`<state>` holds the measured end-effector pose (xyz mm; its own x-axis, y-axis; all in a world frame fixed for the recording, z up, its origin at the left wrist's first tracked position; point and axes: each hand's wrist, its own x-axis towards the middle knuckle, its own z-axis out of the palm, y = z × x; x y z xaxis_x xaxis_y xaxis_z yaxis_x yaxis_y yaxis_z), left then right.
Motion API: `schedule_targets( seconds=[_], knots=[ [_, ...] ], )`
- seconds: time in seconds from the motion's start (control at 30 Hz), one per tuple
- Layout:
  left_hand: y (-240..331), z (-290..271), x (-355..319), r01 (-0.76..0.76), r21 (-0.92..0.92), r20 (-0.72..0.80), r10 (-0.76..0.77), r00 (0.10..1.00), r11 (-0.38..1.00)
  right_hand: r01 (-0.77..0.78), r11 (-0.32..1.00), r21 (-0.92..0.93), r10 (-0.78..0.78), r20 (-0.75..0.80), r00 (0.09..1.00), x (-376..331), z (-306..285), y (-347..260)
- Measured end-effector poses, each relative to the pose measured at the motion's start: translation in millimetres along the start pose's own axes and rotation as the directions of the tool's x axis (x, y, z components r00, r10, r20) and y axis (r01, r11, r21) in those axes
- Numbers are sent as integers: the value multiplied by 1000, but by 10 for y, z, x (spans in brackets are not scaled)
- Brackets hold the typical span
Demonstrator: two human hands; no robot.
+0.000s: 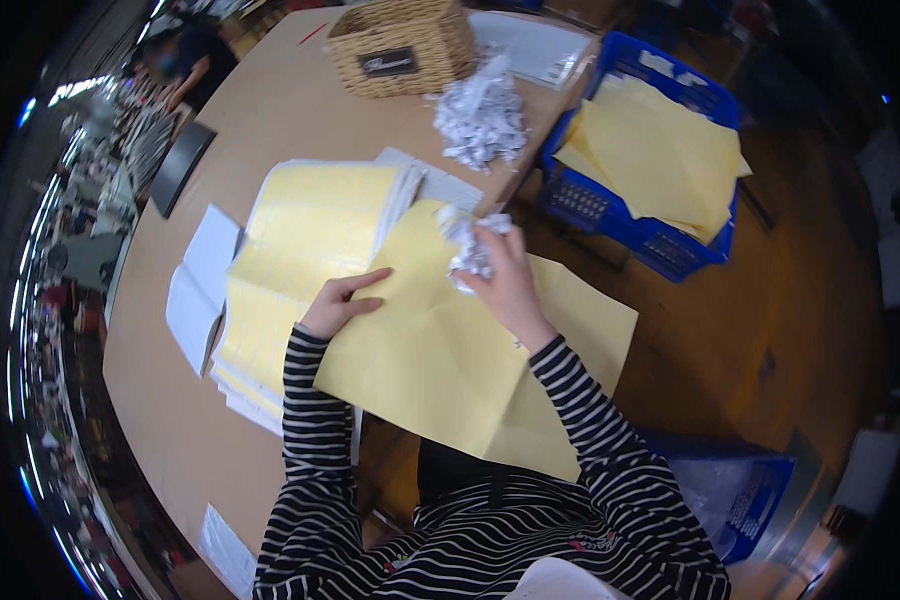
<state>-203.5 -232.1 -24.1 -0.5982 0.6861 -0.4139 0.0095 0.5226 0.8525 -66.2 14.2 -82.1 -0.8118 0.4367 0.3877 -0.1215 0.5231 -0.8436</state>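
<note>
A large creased yellow paper sheet (425,345) lies across my lap and over the table's near right edge. My left hand (342,302) holds its left side, with thumb and forefinger on top; its other fingers seem to be under the sheet. My right hand (510,285) is closed on a bunch of small white paper scraps (468,250) above the sheet's far part. Beyond it, a loose heap of similar scraps (482,115) rests on the table. To the left lies a thick stack of yellow printed sheets (305,245), with white layers showing at its edges.
A wicker basket (405,50) stands at the table's far side. Blue crates flank me on the right: one with yellow sheets (660,155), another (760,500) lower down. An open white booklet (203,285) lies left of the stack. A person (195,65) works at the far left.
</note>
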Motion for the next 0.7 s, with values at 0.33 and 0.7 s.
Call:
schedule_targets(
  seconds=[0.33, 0.7],
  knots=[
    [1084, 266, -204, -458, 433, -290, 601, 745, 776, -372, 922, -107, 238, -601, 763, -810, -1756, 291],
    [1628, 1932, 2662, -471, -61, -658, 319, 682, 880, -571, 805, -165, 339, -661, 669, -2050, -2354, 71]
  ],
)
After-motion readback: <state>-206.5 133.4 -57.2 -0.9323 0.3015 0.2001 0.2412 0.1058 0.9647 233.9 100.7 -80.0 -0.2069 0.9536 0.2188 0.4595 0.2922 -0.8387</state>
